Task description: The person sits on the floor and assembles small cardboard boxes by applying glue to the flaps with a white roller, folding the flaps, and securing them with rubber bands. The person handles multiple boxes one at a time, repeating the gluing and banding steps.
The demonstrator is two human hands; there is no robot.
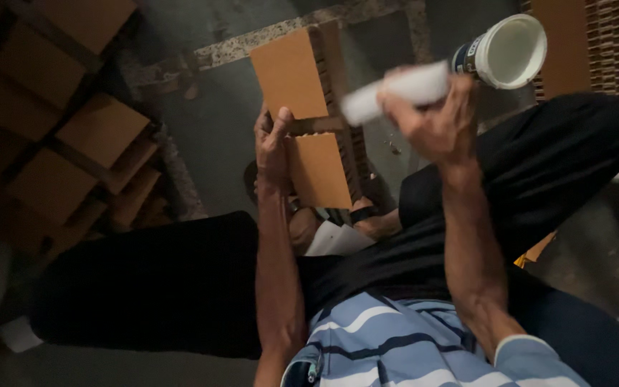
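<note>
Cardboard is being held up in the middle of the scene. The cardboard piece (302, 118) is brown and made of two flat panels, one above the other, with a ridged edge showing on its right side. It is being gripped by the left hand (272, 147), which is closed on its left edge at the place where the two panels meet, with the thumb laid on the front. The piece is being kept upright, above the dark floor (216, 122).

A white tube (395, 92) is being held by the right hand (435, 122), with the fingers wrapped tight around it. The tube is looking blurry, and its left end is being pointed at the right edge of the cardboard; whether the two are touching cannot be told.

A white tub (506, 51) is being seen far off on the right, just above the right hand, with its open mouth turned to the camera. Stacks of brown cardboard boxes (73, 136) are being kept on the left side. Black trousers (539, 172) and a blue and white striped shirt (395, 337) are being worn by the person, near the bottom of the scene. A white sheet (334, 240) is being seen low between the two arms
</note>
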